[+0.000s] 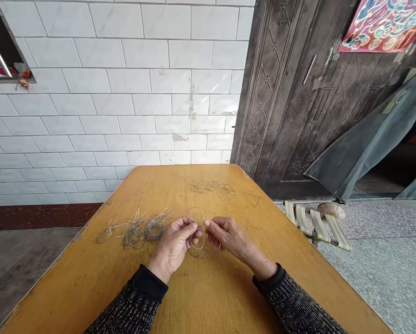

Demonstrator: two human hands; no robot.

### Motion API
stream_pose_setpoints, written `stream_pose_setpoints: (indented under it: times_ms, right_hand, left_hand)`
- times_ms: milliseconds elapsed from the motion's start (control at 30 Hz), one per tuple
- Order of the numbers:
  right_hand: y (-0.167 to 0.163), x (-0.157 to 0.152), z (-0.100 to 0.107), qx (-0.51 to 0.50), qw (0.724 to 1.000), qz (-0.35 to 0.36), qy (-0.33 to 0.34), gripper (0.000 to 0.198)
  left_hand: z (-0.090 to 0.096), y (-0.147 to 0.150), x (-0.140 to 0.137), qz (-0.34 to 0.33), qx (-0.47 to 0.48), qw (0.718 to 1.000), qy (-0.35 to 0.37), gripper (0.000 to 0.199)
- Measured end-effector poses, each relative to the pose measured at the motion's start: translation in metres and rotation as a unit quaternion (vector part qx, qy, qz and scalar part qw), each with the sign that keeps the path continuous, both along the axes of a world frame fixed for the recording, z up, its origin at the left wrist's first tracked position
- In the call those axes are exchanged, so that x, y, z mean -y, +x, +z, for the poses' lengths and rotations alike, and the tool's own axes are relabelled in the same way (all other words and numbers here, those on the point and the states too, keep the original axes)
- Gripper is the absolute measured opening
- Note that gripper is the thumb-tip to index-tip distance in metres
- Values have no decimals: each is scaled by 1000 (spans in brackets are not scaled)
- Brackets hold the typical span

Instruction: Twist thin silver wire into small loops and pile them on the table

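Note:
My left hand pinches a thin wire bent into loops between thumb and fingers, just above the table. One loop rises above the fingertips and others hang below them. Close on the right, my right hand has its thumb and forefinger pressed together beside the wire; whether a strand is between them is too small to make out. Left of my left hand lie coiled grey wires with loose ends sticking up. Farther back on the table is a row of thin wire loops.
The wooden table reaches to a white tiled wall. A dark carved door stands at the back right, with a grey curtain beside it. A striped webbing seat is on the floor at the right.

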State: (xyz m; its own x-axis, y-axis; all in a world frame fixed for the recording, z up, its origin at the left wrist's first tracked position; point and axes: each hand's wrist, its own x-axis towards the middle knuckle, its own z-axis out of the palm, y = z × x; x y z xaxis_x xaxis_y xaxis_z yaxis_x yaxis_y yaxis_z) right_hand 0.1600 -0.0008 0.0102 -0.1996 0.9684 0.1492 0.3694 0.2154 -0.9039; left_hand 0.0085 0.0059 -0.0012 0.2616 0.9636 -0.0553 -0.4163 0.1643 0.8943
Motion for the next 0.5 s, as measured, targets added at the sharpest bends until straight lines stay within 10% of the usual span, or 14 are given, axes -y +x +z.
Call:
stream_pose_setpoints:
  times_ms: [167,500]
  right_hand:
    - [-7,4,-1,-40,995,49,-72,20]
    - [-8,5,-7,8,1000,2,20,18]
  left_hand:
    - [3,-1,0,12,21,1000,4,22]
    - [0,-2,-5,13,28,1000,-4,21]
